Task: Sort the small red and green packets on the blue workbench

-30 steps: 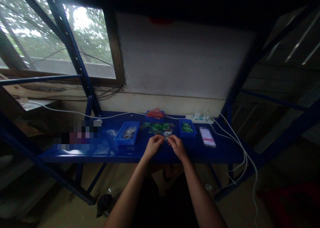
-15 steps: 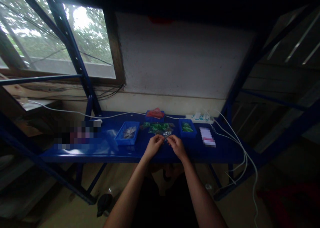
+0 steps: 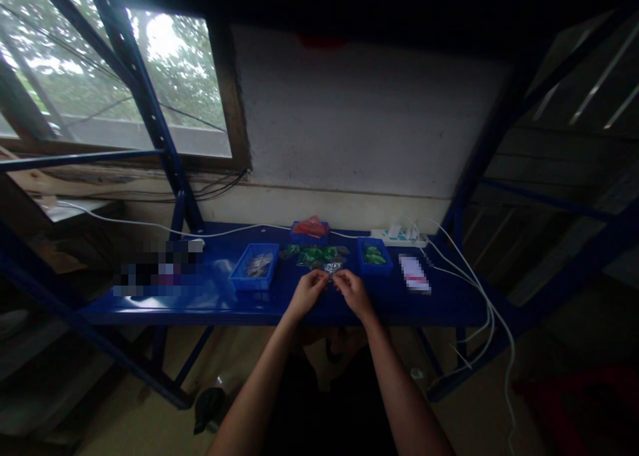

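My left hand (image 3: 310, 292) and my right hand (image 3: 352, 292) meet near the middle of the blue table, fingertips pinched close together. Between them is a small clear plastic bag (image 3: 331, 267), its near edge at the fingertips of both hands. Just beyond lie clear packets with green contents (image 3: 317, 254). To the left stands a blue bin (image 3: 249, 283) holding small clear packets. Right of my hands, another blue bin (image 3: 375, 267) holds green packets. A third blue bin (image 3: 309, 239) with red packets sits at the back.
A white power strip (image 3: 399, 237) with plugs and cables lies at the back right. White cables (image 3: 492, 309) hang over the right end. A pixelated phone-like item (image 3: 415, 273) lies right of the bins. Pixelated items (image 3: 160, 273) are on the left. Blue rack posts (image 3: 160, 133) frame the table.
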Demonstrator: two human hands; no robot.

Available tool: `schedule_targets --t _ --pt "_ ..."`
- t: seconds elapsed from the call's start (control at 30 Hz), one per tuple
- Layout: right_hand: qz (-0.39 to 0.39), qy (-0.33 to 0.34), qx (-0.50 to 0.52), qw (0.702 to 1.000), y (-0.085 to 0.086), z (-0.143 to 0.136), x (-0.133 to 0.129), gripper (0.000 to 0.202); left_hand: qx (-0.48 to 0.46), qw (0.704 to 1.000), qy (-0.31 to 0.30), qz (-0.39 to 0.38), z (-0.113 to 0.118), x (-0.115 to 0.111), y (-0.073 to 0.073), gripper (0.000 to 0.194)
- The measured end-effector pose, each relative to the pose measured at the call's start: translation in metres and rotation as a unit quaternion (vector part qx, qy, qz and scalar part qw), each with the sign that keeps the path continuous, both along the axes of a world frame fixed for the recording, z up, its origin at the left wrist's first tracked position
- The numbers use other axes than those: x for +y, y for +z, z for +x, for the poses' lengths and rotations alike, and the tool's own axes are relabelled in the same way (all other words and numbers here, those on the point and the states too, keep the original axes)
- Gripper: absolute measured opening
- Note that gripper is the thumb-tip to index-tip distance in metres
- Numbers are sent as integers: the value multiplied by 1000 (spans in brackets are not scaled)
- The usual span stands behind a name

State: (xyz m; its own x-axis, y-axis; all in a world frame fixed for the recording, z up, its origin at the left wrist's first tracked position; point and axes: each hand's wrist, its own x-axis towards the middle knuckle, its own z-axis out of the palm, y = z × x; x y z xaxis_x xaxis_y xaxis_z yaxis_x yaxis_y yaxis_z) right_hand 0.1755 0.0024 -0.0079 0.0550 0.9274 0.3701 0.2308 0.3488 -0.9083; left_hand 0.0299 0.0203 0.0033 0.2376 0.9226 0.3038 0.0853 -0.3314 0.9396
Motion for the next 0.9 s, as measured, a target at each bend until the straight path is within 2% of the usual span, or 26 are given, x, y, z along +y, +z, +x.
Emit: schedule_targets --t 0.37,0.6,0.73,0.9 --pt "32 -56 -8 998 -2 3 2 23 -5 1000 6 1 0 -1 1 24" --pt "-2 -29 11 1000 -2 2 1 22 -8 1000 22 -16 -1 -2 5 26" --pt "-31 -5 53 998 -1 1 1 23 -42 998 16 -40 -1 0 3 31" --pt "-15 18 76 997 -1 1 0 21 -70 997 15 -39 -2 2 -1 34"
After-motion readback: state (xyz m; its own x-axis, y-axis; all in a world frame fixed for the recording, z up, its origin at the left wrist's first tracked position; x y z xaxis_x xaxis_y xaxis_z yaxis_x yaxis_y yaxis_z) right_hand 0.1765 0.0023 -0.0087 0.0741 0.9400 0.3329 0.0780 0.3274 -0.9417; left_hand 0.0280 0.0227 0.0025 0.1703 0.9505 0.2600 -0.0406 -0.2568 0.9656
